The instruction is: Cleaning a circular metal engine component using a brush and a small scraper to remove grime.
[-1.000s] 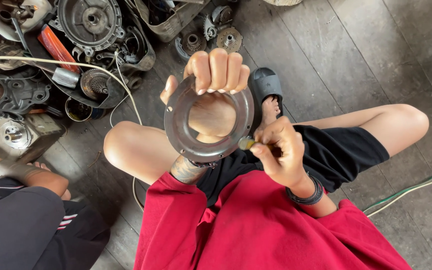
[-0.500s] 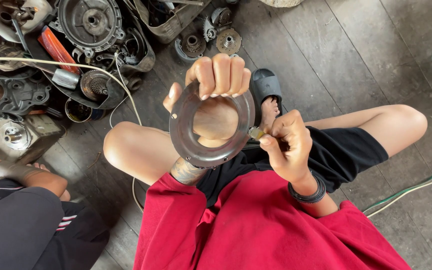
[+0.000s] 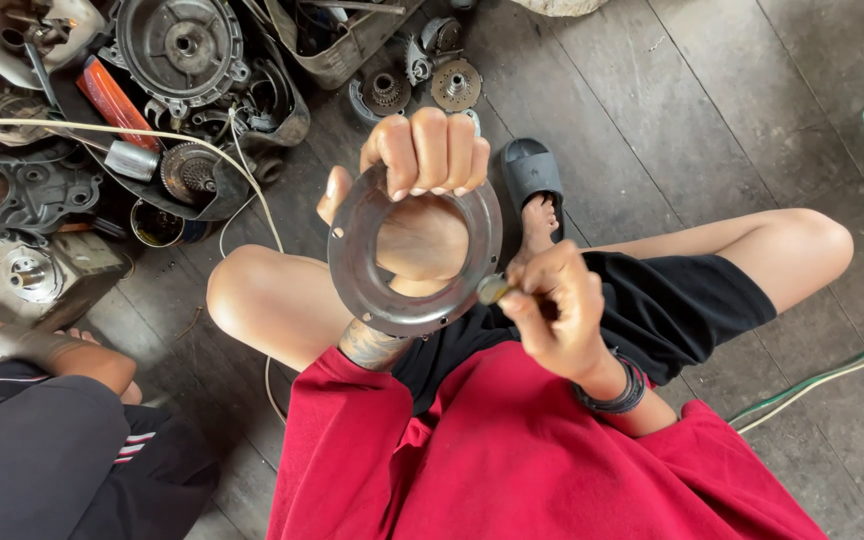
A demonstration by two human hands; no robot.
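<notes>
While we sit cross-legged on the plank floor (image 3: 712, 110), our red shirt (image 3: 512, 460) fills the bottom of the view, black shorts (image 3: 672, 300) just past it.

Right hand (image 3: 557, 310), black wristbands (image 3: 612, 392) on the wrist, is pinched tight on a small metal tool (image 3: 493, 289). Its tip touches the lower right rim of the ring.

Left hand (image 3: 422, 190) grips a flat grey metal ring (image 3: 367, 285), fingers curled over the top edge and down through the centre hole, thumb behind the left side. We hold the ring upright in front of the chest, above the lap, between the knees. Small holes show along its rim.

Left knee (image 3: 242, 295) is just below and left of the ring; right knee (image 3: 812, 240) is well out to the right. One bare foot (image 3: 537, 222) sits on a dark sandal (image 3: 530, 168) just beyond the ring.

Bottom left: another person in dark clothes (image 3: 42, 450), forearm (image 3: 47, 350) resting near the parts.

Green hose (image 3: 822, 378) runs along the floor at right.

Far left and top: a pile of greasy engine parts, including a round housing (image 3: 180, 45), gears (image 3: 455, 84), an orange-handled tool (image 3: 117, 103) and a pale cable (image 3: 162, 135) running across it.
</notes>
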